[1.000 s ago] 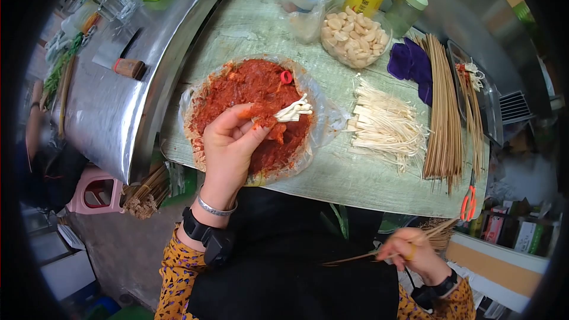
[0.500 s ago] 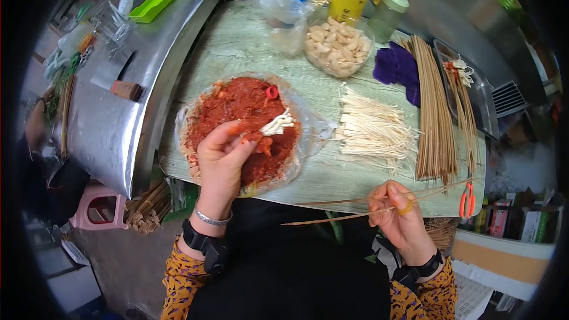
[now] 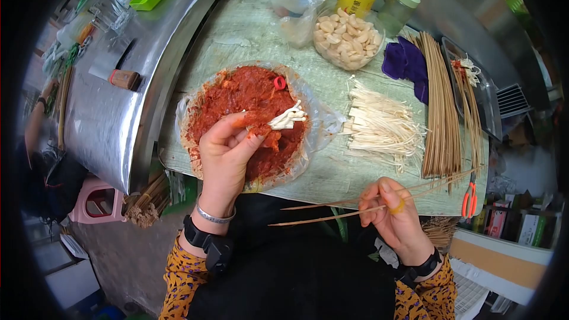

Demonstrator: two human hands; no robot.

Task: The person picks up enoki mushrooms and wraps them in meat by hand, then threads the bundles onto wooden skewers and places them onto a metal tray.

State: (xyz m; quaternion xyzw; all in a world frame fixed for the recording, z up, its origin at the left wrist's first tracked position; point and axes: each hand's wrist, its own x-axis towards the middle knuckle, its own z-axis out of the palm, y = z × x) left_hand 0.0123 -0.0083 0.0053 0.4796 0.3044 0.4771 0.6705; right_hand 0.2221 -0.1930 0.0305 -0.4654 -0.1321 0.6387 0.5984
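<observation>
My left hand (image 3: 224, 153) is closed, thumb and fingers pinching a red-sauced meat slice (image 3: 268, 137) with white enoki mushrooms (image 3: 288, 117) sticking out of its right end. It hovers over a plastic-lined heap of red marinated meat (image 3: 237, 90), where a small red ring (image 3: 280, 83) also lies. Two thin wooden skewers (image 3: 320, 219) are gripped in my right hand (image 3: 392, 206), near the table's front edge, their tips pointing left and apart from the meat. A yellow band circles one right finger. Trimmed enoki (image 3: 382, 123) lie in a pile beyond that hand.
A bundle of wooden skewers (image 3: 440, 118) lies at right, beside a metal tray (image 3: 489, 106) with loaded skewers. Orange-handled scissors (image 3: 469, 200) sit at the table edge. Behind are a tub of peeled garlic (image 3: 348, 38) and a purple cloth (image 3: 405, 65). A knife (image 3: 124, 79) rests on the steel counter.
The view has shifted slightly. My right hand has moved a little left with the skewers, whose tips now reach further left. My left hand still pinches the meat and enoki.
</observation>
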